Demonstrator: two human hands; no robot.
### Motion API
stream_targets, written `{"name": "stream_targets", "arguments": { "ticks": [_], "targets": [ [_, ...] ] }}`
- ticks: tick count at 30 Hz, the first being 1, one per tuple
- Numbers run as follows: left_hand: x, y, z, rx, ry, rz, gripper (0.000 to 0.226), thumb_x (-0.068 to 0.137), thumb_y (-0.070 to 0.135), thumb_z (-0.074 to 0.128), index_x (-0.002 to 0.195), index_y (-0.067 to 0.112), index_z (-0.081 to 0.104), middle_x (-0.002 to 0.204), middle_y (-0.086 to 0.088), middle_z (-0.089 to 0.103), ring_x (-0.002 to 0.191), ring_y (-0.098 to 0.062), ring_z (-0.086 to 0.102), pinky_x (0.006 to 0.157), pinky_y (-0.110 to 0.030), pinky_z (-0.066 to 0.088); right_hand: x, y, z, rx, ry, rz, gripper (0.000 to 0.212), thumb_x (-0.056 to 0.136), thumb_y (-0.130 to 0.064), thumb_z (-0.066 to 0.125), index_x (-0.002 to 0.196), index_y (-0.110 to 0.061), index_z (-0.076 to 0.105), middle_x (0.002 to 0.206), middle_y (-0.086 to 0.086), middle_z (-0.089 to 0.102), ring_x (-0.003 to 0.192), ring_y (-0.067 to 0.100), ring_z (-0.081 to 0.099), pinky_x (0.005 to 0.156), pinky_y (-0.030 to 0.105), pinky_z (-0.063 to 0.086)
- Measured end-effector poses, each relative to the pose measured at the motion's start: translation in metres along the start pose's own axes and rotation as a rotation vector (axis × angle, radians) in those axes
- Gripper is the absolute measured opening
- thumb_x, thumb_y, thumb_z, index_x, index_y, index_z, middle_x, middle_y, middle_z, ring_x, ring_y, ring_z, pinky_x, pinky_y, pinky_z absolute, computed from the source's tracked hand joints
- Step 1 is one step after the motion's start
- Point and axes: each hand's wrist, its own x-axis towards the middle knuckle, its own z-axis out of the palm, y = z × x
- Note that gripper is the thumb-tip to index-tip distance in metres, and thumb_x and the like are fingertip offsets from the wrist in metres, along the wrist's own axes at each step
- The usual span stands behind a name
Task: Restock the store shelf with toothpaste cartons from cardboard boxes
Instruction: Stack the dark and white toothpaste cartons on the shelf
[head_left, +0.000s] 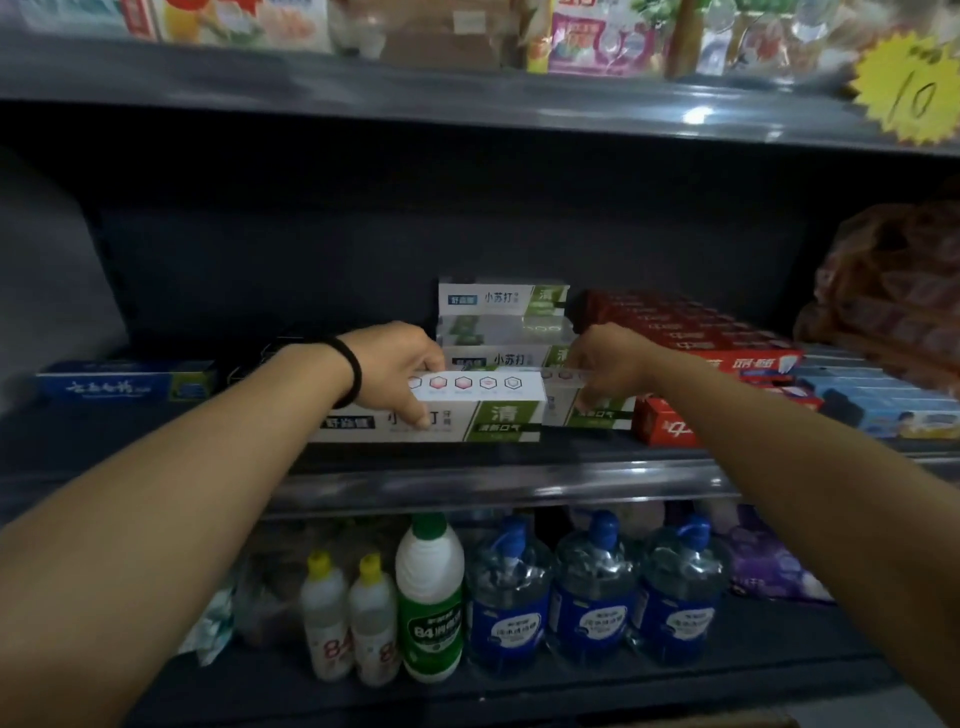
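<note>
Both hands work at a store shelf: the left hand grips a white-and-green toothpaste carton near its front edge, while the right hand pinches a second carton just beside it.

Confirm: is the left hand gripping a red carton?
No, the left hand grips a white-and-green toothpaste carton at the shelf front; the red cartons lie further right, beyond the right hand.
</note>
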Motion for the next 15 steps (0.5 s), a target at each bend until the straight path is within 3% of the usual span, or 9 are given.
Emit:
{"name": "stream_targets", "arguments": {
  "ticks": [3, 9, 15],
  "targets": [
    [0.011, -0.013, -0.008, 0.006, 0.011, -0.023, 0.039, 0.068, 0.032, 0.083, 0.098, 0.027, 0.059, 0.097, 0.011, 0.06, 0.09, -0.01, 0.057, 0.076, -0.027, 0.049, 0.021, 0.004, 0.004, -0.015, -0.006, -0.008, 0.038, 0.071, -0.017, 0.082, 0.106, -0.013, 0.068, 0.103, 0.002, 0.066, 0.093, 0.02, 0.062, 0.084, 0.036, 0.056],
    [0.028, -0.035, -0.017, -0.003, 0.015, -0.075, 0.04, 0.066, 0.032, 0.084, 0.1, 0.026, 0.063, 0.096, 0.011, 0.064, 0.09, -0.009, 0.059, 0.084, -0.035, 0.052, 0.057, 0.009, 0.012, -0.006, -0.007, -0.03, 0.053, 0.071, -0.019, 0.083, 0.12, -0.015, 0.064, 0.115, 0.001, 0.061, 0.099, 0.018, 0.058, 0.084, 0.029, 0.052],
    [0.041, -0.052, -0.022, 0.003, 0.021, -0.106, 0.04, 0.065, 0.031, 0.085, 0.098, 0.022, 0.065, 0.094, 0.007, 0.067, 0.09, -0.013, 0.061, 0.085, -0.039, 0.052, 0.087, 0.009, 0.021, 0.019, 0.024, -0.078, 0.054, 0.073, -0.02, 0.081, 0.124, -0.019, 0.062, 0.12, -0.001, 0.057, 0.102, 0.014, 0.054, 0.083, 0.023, 0.045]
  ]
}}
